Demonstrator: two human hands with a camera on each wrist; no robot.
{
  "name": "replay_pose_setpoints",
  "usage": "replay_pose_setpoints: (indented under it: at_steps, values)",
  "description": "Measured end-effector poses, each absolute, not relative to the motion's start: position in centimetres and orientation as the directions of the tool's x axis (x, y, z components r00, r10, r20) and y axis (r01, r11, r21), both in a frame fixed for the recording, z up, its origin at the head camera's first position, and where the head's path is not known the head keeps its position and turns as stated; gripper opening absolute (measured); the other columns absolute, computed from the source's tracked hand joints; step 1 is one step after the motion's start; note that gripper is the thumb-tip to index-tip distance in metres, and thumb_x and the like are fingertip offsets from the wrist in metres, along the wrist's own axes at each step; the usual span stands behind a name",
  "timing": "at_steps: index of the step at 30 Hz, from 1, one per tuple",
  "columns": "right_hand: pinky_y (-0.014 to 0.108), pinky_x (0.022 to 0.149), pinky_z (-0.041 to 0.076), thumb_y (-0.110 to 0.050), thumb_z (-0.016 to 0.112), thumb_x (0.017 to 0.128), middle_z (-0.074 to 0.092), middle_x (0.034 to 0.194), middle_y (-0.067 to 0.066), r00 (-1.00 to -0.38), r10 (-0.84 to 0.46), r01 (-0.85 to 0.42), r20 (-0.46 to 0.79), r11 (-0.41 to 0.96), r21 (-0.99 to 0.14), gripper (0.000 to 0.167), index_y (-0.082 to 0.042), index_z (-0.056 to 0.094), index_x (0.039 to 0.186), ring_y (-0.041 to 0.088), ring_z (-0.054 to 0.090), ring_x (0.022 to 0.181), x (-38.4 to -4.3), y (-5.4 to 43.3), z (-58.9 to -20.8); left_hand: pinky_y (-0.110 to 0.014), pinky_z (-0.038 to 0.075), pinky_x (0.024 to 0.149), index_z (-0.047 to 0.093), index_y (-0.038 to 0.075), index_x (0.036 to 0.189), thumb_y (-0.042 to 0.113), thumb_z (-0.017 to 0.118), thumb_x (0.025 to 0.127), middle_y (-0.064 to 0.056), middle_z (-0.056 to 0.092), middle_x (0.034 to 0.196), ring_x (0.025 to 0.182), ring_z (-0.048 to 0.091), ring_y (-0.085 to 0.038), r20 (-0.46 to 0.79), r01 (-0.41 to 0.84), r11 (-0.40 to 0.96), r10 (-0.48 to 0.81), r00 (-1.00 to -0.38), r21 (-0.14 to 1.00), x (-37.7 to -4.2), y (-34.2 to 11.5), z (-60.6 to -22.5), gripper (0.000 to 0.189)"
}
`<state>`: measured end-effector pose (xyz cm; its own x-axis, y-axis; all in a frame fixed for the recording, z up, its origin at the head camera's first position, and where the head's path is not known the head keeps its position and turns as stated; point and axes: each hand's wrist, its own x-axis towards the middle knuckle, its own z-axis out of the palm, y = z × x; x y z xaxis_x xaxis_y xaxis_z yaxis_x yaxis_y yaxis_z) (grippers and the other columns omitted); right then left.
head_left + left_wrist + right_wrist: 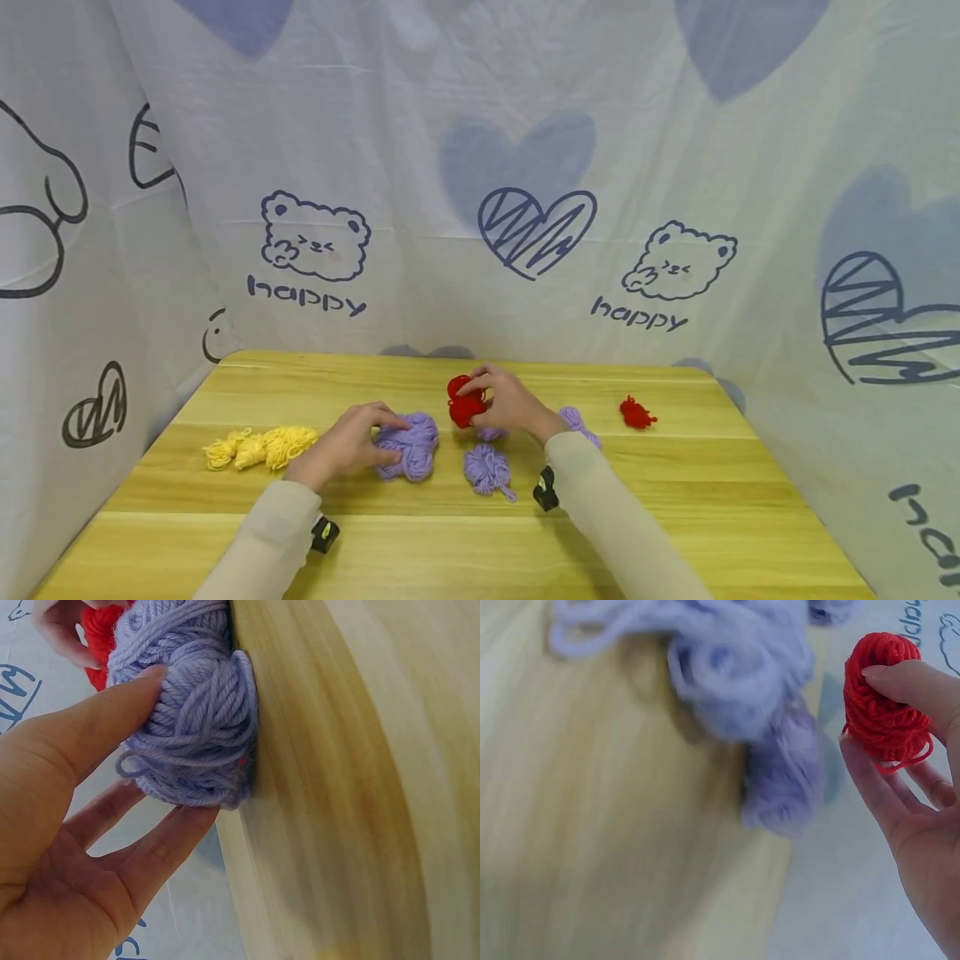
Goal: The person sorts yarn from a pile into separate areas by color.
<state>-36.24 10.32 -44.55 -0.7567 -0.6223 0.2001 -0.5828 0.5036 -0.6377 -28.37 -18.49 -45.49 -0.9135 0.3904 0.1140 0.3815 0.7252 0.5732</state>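
My left hand is at a large purple yarn bundle on the table. In the left wrist view its thumb lies on one side of the bundle and the fingers reach round the other side. My right hand grips a red yarn ball between thumb and fingers; in the right wrist view this red ball is raised off the tabletop. A smaller purple yarn ball with a loose end lies between the two forearms.
Yellow yarn bundles lie in a row at the left of the wooden table. More purple yarn sits behind the right wrist. A small red yarn piece is at the right. A printed cloth hangs behind the table.
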Motion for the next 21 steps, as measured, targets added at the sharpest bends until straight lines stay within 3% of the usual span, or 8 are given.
replay_pose_setpoints:
  at_steps: [4,14,21]
  values:
    - [0.034,0.087,0.064,0.001,0.079,0.079,0.054,0.138,0.019,-0.78,-0.587,-0.571,0.218,0.525,-0.631,0.038,-0.005,0.077,0.117,0.036,0.06,0.12,-36.3,11.9,-43.9,-0.051,0.056,0.101,0.077,0.015,0.12,0.014,0.088,0.081,-0.006,0.071,0.115,0.109,0.066,-0.026,0.115,0.381,0.727,0.389,-0.914,0.571,-28.3,-18.5,-45.5,0.041]
    - [0.04,0.092,0.063,0.004,0.08,0.078,0.053,0.139,0.017,-0.833,-0.494,-0.517,0.248,0.538,-0.666,0.042,-0.006,0.076,0.118,0.037,0.06,0.122,-36.2,17.0,-42.6,-0.051,0.057,0.1,0.077,0.013,0.12,0.014,0.089,0.08,-0.006,0.071,0.115,0.109,0.066,-0.026,0.121,0.391,0.726,0.396,-0.91,0.567,-28.2,-18.5,-45.3,0.041]
    - [0.045,0.09,0.064,0.005,0.079,0.078,0.053,0.138,0.018,-0.874,-0.424,-0.462,0.237,0.576,-0.675,0.042,-0.005,0.075,0.119,0.041,0.066,0.115,-35.9,21.3,-42.0,-0.052,0.056,0.1,0.077,0.013,0.12,0.014,0.088,0.081,-0.006,0.071,0.114,0.109,0.066,-0.027,0.122,0.394,0.728,0.397,-0.909,0.562,-28.1,-18.4,-45.2,0.041]
